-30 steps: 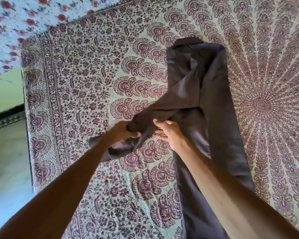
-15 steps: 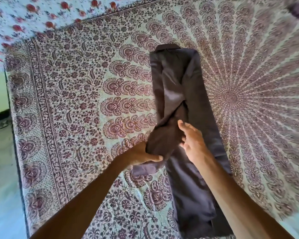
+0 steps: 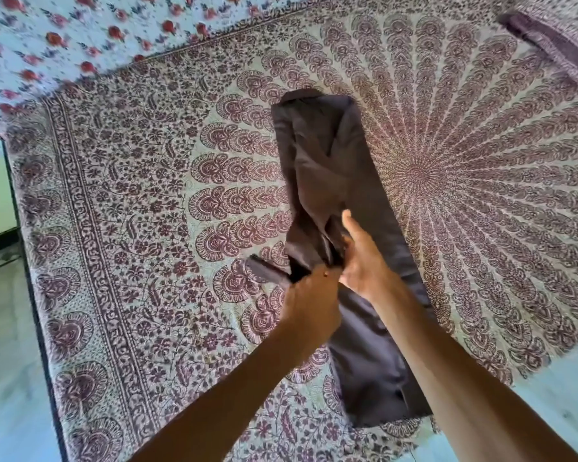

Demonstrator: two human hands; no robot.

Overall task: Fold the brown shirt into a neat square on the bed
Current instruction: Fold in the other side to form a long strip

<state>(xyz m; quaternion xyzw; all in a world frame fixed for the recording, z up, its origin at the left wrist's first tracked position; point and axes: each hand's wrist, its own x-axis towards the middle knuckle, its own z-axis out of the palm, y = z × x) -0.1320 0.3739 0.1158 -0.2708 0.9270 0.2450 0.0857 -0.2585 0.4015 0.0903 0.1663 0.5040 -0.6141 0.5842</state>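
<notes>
The brown shirt point(image 3: 334, 161) lies as a long narrow strip down the middle of the bed point(image 3: 131, 228), which wears a maroon paisley cover. One sleeve is bunched over the strip's left side. My left hand point(image 3: 309, 305) is closed around the sleeve's lower end, and the cuff pokes out to the left of my fist. Just to its right, my right hand point(image 3: 364, 258) rests on the shirt with the thumb raised and the fingers tucked into the sleeve's folds. My right forearm hides part of the strip's lower half.
A floral sheet with red flowers point(image 3: 64, 38) lies beyond the bed cover at the top left. A dark folded cloth point(image 3: 548, 45) sits at the top right corner. Pale floor point(image 3: 4, 361) runs along the bed's left edge.
My left hand has carried the sleeve rightward onto the shirt strip, closing up against my right hand. The sleeve now lies mostly over the strip. The view has shifted slightly.
</notes>
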